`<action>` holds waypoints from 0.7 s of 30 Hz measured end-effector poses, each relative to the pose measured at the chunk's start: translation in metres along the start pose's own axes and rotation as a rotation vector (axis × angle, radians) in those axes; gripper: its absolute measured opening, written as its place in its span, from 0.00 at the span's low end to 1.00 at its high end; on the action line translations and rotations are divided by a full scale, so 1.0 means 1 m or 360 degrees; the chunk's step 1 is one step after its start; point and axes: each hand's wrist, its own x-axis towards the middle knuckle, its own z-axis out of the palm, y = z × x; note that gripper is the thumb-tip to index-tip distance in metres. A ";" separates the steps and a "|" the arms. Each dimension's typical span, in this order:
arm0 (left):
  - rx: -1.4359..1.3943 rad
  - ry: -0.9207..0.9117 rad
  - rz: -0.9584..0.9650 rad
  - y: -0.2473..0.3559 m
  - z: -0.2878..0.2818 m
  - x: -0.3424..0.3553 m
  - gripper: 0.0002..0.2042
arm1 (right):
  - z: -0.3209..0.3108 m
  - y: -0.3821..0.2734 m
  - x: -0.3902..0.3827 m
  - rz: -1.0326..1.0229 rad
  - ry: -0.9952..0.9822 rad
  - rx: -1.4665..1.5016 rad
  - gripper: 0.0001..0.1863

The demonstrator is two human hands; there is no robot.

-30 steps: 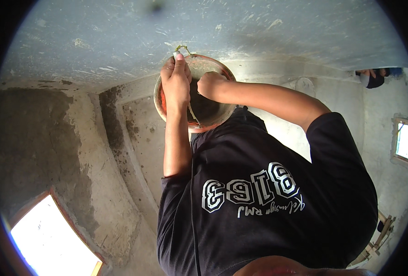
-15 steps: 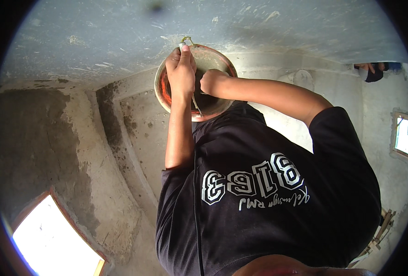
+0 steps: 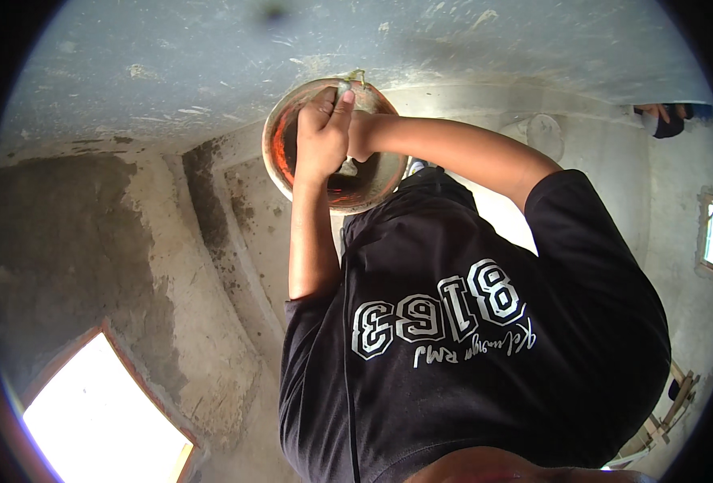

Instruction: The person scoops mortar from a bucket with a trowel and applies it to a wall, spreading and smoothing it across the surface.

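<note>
Left hand [image 3: 323, 135], upper centre of frame: closed round a pale-ended handle [image 3: 344, 85]; right hand [image 3: 363, 135]: curled beside it, grip I cannot tell; round bucket [image 3: 278, 151] beneath both.

Unfinished room, patchy plaster walls [image 3: 143, 249]

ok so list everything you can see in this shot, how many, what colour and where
bucket: one, grey and orange-red inside, upper centre
bucket handle: one, pale grip, at the upper rim
pale piece: one, light grey, inside bucket, unclear what
framed openings: two, bright white, lower left and far right
co-worker's hand: one, bare, upper right edge
wood pieces: several, brown, lower right
walls: several, patchy grey, all around
t-shirt: one, black, white print, centre
cord: one, black, down t-shirt
left hand: one, bare, gripping handle
right hand: one, bare, at bucket
</note>
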 end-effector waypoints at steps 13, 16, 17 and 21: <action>0.0032 0.0024 -0.0432 0.003 -0.042 -0.022 0.16 | -0.052 0.009 -0.022 0.0047 -0.0774 0.0048 0.18; -0.0072 0.0038 -0.0442 -0.011 -0.056 -0.021 0.15 | -0.056 0.040 -0.066 -0.0002 -0.0387 0.0324 0.22; -0.0120 0.0032 -0.0452 -0.017 -0.061 -0.022 0.15 | -0.059 0.040 -0.082 0.0075 -0.0308 0.0429 0.21; -0.0292 0.0103 -0.0396 -0.015 -0.057 -0.013 0.15 | -0.064 0.035 -0.148 0.0690 -0.0148 0.0989 0.11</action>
